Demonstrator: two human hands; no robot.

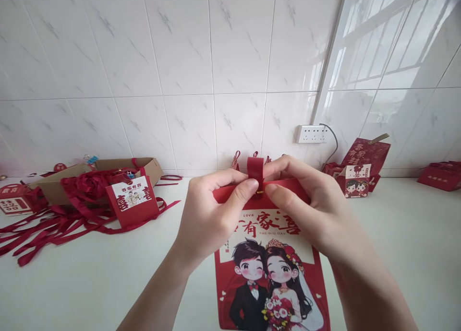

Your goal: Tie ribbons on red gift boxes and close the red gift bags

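Note:
A flat red paper gift bag [270, 273], printed with a cartoon bride and groom and Chinese characters, lies on the white counter [90, 283] in front of me. Both hands meet at its top edge. My left hand [209, 211] and my right hand [306, 206] pinch thumb against fingers there, closed on a red ribbon loop [255, 170] that stands up from the middle of the bag's upper rim. The ribbon's lower end is hidden between my fingertips.
At the left, a cardboard box [151, 168] holds red ribbons, and more ribbons [54, 225] spill over the counter beside a small red bag [132, 204]. Finished red boxes [356, 177] stand at the right under a wall socket [312, 134], another [439, 176] at the far right.

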